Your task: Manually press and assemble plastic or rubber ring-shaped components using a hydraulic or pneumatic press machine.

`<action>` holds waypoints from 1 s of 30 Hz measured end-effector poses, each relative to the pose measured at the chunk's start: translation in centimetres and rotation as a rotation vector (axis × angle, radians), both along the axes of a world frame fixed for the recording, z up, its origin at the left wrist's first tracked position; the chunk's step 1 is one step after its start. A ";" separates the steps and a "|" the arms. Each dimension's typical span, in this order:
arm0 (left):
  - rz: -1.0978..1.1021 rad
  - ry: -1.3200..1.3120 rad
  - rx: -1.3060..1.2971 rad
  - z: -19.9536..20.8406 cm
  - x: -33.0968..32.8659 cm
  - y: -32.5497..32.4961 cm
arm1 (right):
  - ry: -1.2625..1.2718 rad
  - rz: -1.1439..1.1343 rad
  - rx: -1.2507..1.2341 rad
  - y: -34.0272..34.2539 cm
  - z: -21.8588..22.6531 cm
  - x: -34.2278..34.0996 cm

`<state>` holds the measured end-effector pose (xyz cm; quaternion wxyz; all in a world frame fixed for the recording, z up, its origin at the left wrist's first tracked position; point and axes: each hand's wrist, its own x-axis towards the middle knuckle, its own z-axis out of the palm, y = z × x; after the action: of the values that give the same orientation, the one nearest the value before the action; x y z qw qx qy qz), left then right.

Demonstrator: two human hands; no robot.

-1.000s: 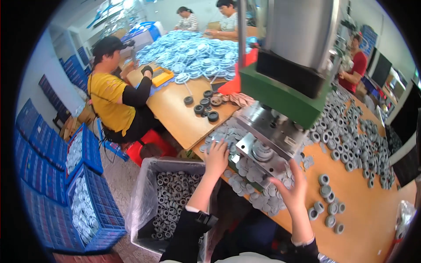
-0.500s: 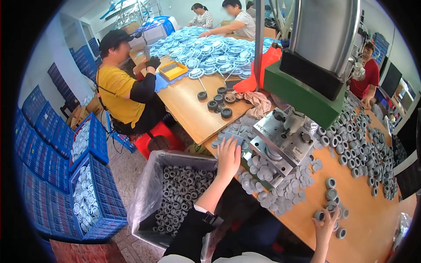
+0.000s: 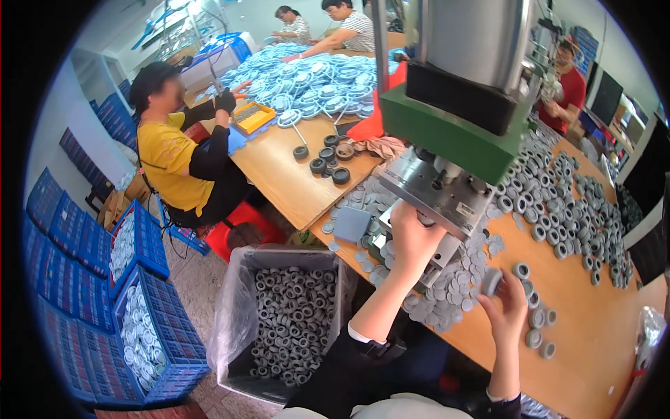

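My left hand (image 3: pixel 412 241) reaches in under the metal upper plate (image 3: pixel 429 185) of a press, its fingers curled at the die. A dark rounded bit shows at the fingertips, but I cannot make out what it is. My right hand (image 3: pixel 509 307) pinches a grey ring (image 3: pixel 491 281) upright between thumb and fingers, above the table's front edge. Thin grey discs (image 3: pixel 447 300) lie heaped around the press base. Beside my right hand, several grey rings (image 3: pixel 536 318) stand in a short row.
A plastic-lined bin (image 3: pixel 234 318) of grey rings stands below left. A grey-blue block (image 3: pixel 351 224) lies left of the press. More rings (image 3: pixel 551 202) cover the right of the table (image 3: pixel 579 335). A yellow-shirted co-worker (image 3: pixel 178 153) sits at left, near blue crates (image 3: pixel 167 335).
My left hand has left the grey-blue block and moved right, into the press. My right hand has lifted a grey ring off the row and brought it up and left.
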<state>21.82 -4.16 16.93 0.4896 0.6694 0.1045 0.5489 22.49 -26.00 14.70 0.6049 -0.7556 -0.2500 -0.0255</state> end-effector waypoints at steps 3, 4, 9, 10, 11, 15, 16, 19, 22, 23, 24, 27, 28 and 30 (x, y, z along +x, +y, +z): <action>0.045 0.107 0.046 -0.2 -0.8 0.5 | -0.237 0.099 -0.142 4.4 2.9 -0.1; 0.072 0.159 0.072 -0.3 -0.8 0.7 | -0.269 0.130 -0.155 5.6 3.4 0.0; 0.282 0.233 0.177 -2.3 -2.3 -0.2 | -0.309 0.131 -0.150 8.0 4.2 0.4; 0.318 0.267 0.172 -2.3 -3.5 -0.1 | -0.318 0.192 -0.142 8.2 4.0 0.5; 0.200 0.135 -0.056 -4.6 -4.7 0.8 | -0.395 0.132 -0.125 8.9 3.8 0.0; 0.480 0.252 -0.046 -9.7 -14.4 3.5 | -0.166 0.177 -0.158 11.2 3.6 0.4; 0.591 0.351 -0.067 -13.0 -17.3 5.2 | -0.160 0.163 -0.145 12.1 3.8 0.6; 0.741 0.638 -0.273 -18.7 -23.1 7.2 | -0.288 0.155 0.005 14.0 3.8 1.3; 0.565 0.652 -0.135 -16.7 -22.4 8.1 | -0.163 0.163 -0.083 13.8 3.3 1.2; 0.418 0.615 -0.010 -15.3 -20.1 8.5 | -0.086 0.226 -0.157 13.0 2.9 1.5; 0.333 0.571 0.099 -14.1 -17.1 8.8 | -0.082 0.192 -0.171 11.6 2.8 1.3; 0.227 0.623 0.480 -12.0 -10.8 11.7 | -0.320 0.124 0.014 7.5 1.8 -0.5; 0.198 0.627 0.532 -11.5 -9.1 12.6 | -0.385 -0.009 -0.122 5.3 0.8 0.1; 0.134 0.962 0.545 -11.9 -7.3 15.0 | -0.429 -0.273 -0.389 0.7 -2.6 1.7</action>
<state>14.47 10.85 5.05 0.1598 0.9388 0.2129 0.2187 24.24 -25.27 12.13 0.3735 -0.8611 -0.2683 -0.2166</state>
